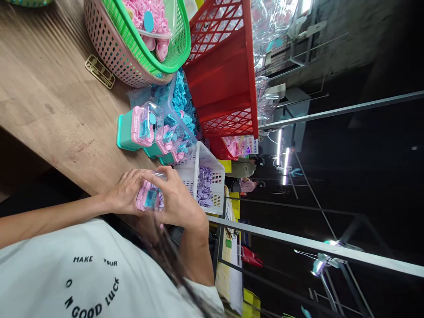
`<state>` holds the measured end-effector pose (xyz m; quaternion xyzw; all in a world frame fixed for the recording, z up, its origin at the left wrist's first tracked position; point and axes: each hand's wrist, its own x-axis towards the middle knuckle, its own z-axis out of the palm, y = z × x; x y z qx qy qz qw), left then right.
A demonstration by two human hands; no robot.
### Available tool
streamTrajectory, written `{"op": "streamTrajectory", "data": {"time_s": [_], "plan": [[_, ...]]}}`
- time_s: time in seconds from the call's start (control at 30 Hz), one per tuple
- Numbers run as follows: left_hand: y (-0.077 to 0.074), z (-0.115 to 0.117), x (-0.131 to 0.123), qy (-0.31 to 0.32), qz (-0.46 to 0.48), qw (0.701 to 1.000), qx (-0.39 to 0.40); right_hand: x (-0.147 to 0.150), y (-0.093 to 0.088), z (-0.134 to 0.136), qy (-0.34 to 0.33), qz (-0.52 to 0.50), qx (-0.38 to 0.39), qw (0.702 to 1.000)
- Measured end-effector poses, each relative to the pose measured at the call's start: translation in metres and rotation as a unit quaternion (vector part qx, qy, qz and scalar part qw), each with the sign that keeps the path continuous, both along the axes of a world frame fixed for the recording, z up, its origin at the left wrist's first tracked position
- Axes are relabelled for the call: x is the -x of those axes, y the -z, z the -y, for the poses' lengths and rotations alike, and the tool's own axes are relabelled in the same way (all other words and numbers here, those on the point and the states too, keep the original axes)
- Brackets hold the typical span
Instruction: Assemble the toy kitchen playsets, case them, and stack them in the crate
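Note:
My left hand [124,192] is closed around one side of a small pink toy box [150,197] with a clear cover. Inside, blue and purple pieces show through. From the other side my right hand [180,201] grips the same box, fingers over its cover and thumb lower down. The box's base is hidden by the hands. Close by on the wooden table [66,101] stands a teal toy box [129,132] with a pink rim and clear dome. Behind it are similar teal and pink boxes [164,143].
The view is turned sideways. Beyond the boxes are a tub of blue parts [182,99] and a white basket [217,194] with purple parts. A green basket [183,44] holds pink pieces, beside a red crate [218,84]. Two people [247,184] are in the background.

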<state>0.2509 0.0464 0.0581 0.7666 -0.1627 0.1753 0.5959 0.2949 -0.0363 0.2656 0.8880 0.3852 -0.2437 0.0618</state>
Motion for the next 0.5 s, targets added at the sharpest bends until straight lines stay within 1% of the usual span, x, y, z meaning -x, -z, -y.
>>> {"op": "streamTrajectory", "data": {"time_s": [0.1,0.2,0.27,0.37,0.5], "plan": [[0.002,0.002,0.000,0.008,-0.007,1.000,-0.004,0.000,0.002,0.004,0.013,-0.005,-0.028,1.000],[0.001,-0.001,-0.001,0.016,-0.018,1.000,-0.001,0.002,0.008,0.015,0.027,-0.005,-0.073,0.997],[0.001,-0.002,-0.002,0.019,-0.020,1.000,-0.001,0.005,0.012,0.023,0.045,-0.003,-0.079,0.996],[0.007,0.000,-0.007,0.020,-0.012,1.000,-0.004,0.010,0.021,0.036,0.097,0.000,-0.097,0.991],[0.021,0.003,-0.016,0.023,-0.012,0.999,-0.025,0.016,0.043,0.045,0.180,0.008,-0.170,0.969]]}}
